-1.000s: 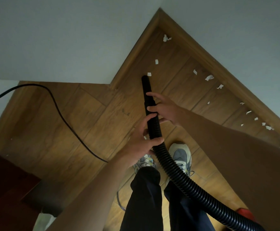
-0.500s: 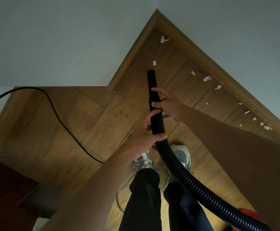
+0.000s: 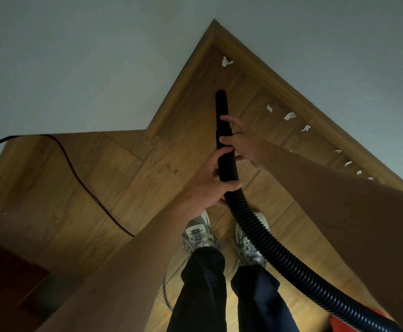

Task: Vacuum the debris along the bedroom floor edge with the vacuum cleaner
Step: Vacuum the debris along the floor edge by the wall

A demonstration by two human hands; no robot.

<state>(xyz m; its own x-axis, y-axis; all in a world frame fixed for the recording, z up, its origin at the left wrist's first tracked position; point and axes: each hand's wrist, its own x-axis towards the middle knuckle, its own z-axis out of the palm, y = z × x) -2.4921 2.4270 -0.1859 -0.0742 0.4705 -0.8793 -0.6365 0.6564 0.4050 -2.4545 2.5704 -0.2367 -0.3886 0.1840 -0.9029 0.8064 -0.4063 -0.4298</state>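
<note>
A black ribbed vacuum hose (image 3: 275,248) ends in a smooth black nozzle (image 3: 221,109) that points toward the floor corner. My left hand (image 3: 210,185) grips the hose just below the nozzle joint. My right hand (image 3: 241,142) holds the nozzle a little higher, fingers wrapped round it. White paper scraps lie on the wood floor: one (image 3: 226,61) in the corner ahead of the nozzle tip, several (image 3: 289,115) along the right skirting board (image 3: 315,109).
A black power cable (image 3: 80,178) curves across the floor on the left. My two feet in grey sneakers (image 3: 197,233) stand below the hands. A dark red furniture corner (image 3: 6,274) sits at lower left, a red vacuum part (image 3: 382,318) at lower right.
The nozzle has advanced toward the corner. Two small scraps that lay near its tip are no longer visible on the floor.
</note>
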